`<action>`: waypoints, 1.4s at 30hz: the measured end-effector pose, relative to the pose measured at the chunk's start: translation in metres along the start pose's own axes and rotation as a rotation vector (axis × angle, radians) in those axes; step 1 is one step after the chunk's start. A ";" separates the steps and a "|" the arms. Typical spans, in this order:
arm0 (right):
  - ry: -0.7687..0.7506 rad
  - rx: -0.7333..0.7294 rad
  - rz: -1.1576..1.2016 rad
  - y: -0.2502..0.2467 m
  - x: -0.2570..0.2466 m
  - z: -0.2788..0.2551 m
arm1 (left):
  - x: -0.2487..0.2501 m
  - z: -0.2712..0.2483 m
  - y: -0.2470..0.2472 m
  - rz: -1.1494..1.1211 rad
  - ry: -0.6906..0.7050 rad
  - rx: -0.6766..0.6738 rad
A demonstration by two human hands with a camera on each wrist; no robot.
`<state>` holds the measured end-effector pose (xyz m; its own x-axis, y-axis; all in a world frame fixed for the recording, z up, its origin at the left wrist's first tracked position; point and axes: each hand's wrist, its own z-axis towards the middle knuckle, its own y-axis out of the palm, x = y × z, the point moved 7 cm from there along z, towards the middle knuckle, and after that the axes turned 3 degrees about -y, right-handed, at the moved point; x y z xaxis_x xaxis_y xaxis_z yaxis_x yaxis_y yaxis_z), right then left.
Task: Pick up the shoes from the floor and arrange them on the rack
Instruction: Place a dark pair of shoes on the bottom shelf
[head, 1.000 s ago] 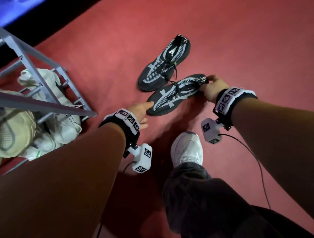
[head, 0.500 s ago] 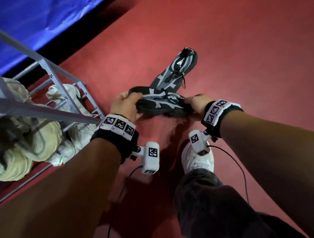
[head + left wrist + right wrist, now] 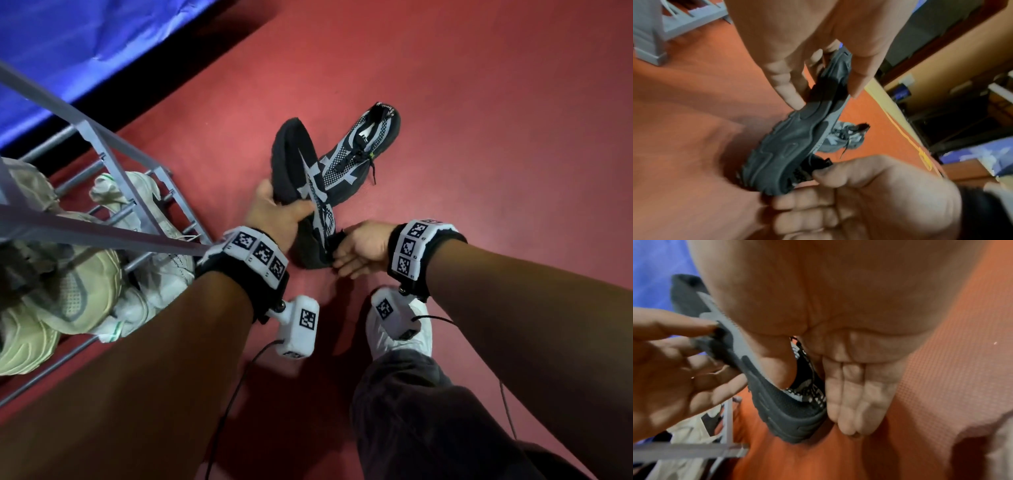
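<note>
I had the dark shoe (image 3: 301,192) up off the red floor (image 3: 479,171), tipped on its side with the black sole (image 3: 789,146) turned toward my left. My left hand (image 3: 274,216) gripped its middle: the thumb lay across the patterned upper and the fingers (image 3: 789,91) reached round onto the sole. My right hand (image 3: 363,248) held the heel end, the thumb tucked into the shoe's opening and the other fingers (image 3: 851,394) lying nearly straight along the outside of the heel, so the collar was pinched between them.

The second dark shoe (image 3: 359,150) lay flat on the floor just behind the lifted one, its toe hidden by it and its heel pointing away from me, a lace end trailing on the floor.

The grey metal rack (image 3: 113,161) stood to my left, close by the left wrist. Pale cream and white shoes (image 3: 75,294) sat on its bars. My own white sneaker (image 3: 400,329) was planted on the floor below the right wrist. A blue sheet (image 3: 85,44) ran along the far edge of the floor behind the rack.
</note>
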<state>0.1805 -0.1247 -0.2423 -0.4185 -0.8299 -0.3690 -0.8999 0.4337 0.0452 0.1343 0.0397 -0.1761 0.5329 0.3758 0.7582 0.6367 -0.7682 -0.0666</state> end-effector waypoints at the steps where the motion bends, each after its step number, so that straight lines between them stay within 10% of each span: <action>1: -0.015 0.003 -0.082 -0.003 0.001 0.000 | -0.013 0.002 0.002 0.045 -0.012 -0.008; 10: -0.124 0.061 -0.289 -0.016 -0.019 0.003 | -0.077 -0.007 0.015 0.208 -0.104 -0.135; 18: -0.203 0.077 0.025 -0.006 -0.032 0.002 | -0.053 -0.011 -0.018 0.465 -0.037 0.137; 23: -0.382 0.527 -0.510 -0.037 -0.073 -0.017 | -0.021 -0.009 -0.047 0.516 -0.054 0.261; 34: -0.262 0.380 -0.978 -0.014 -0.061 -0.002 | 0.058 -0.024 -0.086 0.531 0.086 0.402; 42: -0.139 0.582 -0.350 -0.055 -0.013 0.002 | 0.084 -0.018 -0.053 0.520 0.203 0.292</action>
<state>0.2357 -0.1370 -0.2413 -0.0608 -0.9197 -0.3879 -0.7509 0.2982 -0.5893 0.1349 0.1029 -0.0970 0.7156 -0.1363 0.6850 0.4640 -0.6402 -0.6122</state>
